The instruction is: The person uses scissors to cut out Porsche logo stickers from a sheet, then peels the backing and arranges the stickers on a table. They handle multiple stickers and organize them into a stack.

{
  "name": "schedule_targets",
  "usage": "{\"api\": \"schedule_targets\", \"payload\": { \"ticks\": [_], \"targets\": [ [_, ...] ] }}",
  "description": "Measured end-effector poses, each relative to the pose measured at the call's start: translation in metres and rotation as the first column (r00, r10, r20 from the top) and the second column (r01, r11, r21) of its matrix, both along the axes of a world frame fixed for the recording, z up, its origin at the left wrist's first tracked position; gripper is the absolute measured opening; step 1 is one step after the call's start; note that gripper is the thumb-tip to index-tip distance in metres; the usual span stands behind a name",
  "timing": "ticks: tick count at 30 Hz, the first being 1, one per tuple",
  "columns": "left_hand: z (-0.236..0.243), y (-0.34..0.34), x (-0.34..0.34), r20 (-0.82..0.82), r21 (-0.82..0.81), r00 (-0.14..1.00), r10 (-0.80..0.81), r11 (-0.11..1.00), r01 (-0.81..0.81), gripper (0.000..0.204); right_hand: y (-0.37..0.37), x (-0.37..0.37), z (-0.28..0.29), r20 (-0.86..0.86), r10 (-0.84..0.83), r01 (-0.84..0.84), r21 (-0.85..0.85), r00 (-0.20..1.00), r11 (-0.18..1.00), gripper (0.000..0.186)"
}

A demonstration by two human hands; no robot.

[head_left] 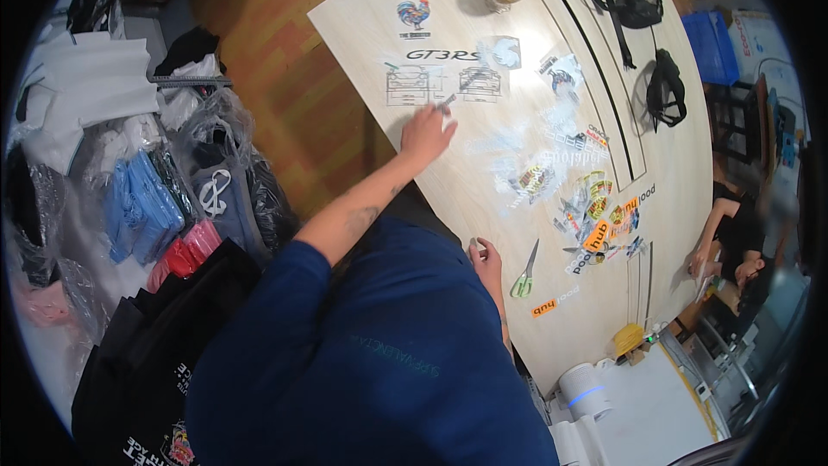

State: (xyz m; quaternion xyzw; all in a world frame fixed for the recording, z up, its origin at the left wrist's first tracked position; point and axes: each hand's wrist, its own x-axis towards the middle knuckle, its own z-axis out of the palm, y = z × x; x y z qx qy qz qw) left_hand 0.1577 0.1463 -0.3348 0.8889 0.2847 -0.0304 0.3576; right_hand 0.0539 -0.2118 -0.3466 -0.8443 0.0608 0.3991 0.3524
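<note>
Head view shows your pale bench (483, 207) carrying a thin, floppy transfer sheet (444, 82) of car drawings at its far end, which your left hand (425, 134) pins, fingers clenched on a slim, light blade (461, 91), right hand (486, 256) loosely curled, resting empty.

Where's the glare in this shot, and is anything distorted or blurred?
Head view: bright glare washes the table around the clear stickers beyond the left hand; fisheye bends the table's edges, the rim is black, and the person at far right is blurred.
</note>
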Motion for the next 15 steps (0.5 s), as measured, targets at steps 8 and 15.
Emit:
{"api": "schedule_targets", "payload": {
  "ticks": [8, 15],
  "targets": [
    [-0.051, 0.020, 0.015, 0.024, 0.434, 0.933, -0.359, 0.845, 0.314, 0.050, 0.007, -0.036, -0.003, -0.073, -0.160, 0.153, -0.103, 0.984, 0.983, 0.042],
    [-0.076, 0.005, -0.010, 0.172, 0.513, 0.817, -0.550, 0.758, 0.403, 0.033, 0.016, -0.037, 0.013, -0.048, -0.191, 0.183, -0.146, 0.980, 0.972, 0.041]
  ]
}}
